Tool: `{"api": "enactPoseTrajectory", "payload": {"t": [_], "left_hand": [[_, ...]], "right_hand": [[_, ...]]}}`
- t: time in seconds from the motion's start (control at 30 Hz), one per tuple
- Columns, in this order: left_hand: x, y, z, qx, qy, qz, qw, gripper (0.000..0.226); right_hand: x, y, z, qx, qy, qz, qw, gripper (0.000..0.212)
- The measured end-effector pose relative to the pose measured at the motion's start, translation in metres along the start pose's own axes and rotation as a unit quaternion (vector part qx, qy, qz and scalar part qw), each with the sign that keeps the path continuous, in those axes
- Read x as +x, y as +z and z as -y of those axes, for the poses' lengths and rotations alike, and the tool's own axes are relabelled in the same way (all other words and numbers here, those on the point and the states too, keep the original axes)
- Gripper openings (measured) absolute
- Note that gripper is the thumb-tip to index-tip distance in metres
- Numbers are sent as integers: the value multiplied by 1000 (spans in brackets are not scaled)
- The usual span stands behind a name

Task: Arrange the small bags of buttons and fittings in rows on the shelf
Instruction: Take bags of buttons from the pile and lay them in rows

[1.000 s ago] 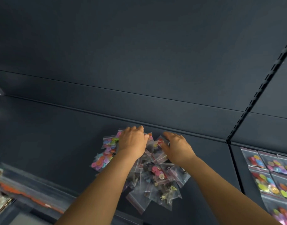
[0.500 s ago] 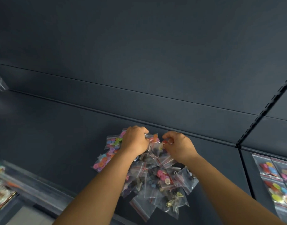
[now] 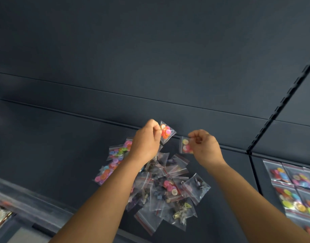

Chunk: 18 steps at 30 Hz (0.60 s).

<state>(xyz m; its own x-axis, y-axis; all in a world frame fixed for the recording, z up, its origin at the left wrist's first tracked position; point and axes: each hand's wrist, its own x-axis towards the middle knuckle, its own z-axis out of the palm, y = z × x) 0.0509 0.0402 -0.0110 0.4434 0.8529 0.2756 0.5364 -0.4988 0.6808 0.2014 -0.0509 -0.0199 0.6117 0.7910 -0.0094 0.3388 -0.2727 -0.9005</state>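
Note:
A heap of small clear zip bags point(image 3: 164, 192) with coloured buttons and metal fittings lies on the dark shelf point(image 3: 54, 151). My left hand point(image 3: 146, 141) pinches one small bag of orange and pink buttons point(image 3: 166, 132), lifted above the heap near the shelf's back edge. To its right, my right hand point(image 3: 204, 146) pinches another small bag of pink and yellow buttons point(image 3: 185, 146). Two larger bags of pastel buttons point(image 3: 115, 155) lie at the heap's left side.
Bags of coloured buttons point(image 3: 296, 188) lie in rows on the neighbouring shelf section at the right, past a slotted upright point(image 3: 280, 106). A clear front rail point(image 3: 28, 199) runs along the lower left. The dark back panel point(image 3: 150, 58) rises behind.
Both hands left the heap and rose, each lifting a small bag of buttons. They have moved apart from each other.

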Motion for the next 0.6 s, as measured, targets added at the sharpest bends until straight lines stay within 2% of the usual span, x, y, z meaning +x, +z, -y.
{"api": "enactPoseTrajectory", "payload": {"t": [0.1,0.2,0.27,0.33,0.6], "left_hand": [[-1,0,-18,-69,6,9,998,7],[-3,9,-34,-130,-4,44,991,23],[-7,18,-45,-156,-2,70,985,24],[-13,28,-58,-188,1,97,977,16],[-43,80,-122,-312,-67,147,936,17]], "right_hand": [[-5,-14,6,104,17,-15,994,14],[-13,-32,11,177,15,-38,983,13],[-21,-46,11,216,18,-53,975,12],[-30,-61,9,243,22,-67,968,11],[-61,-126,-18,282,62,-110,951,19]]}}
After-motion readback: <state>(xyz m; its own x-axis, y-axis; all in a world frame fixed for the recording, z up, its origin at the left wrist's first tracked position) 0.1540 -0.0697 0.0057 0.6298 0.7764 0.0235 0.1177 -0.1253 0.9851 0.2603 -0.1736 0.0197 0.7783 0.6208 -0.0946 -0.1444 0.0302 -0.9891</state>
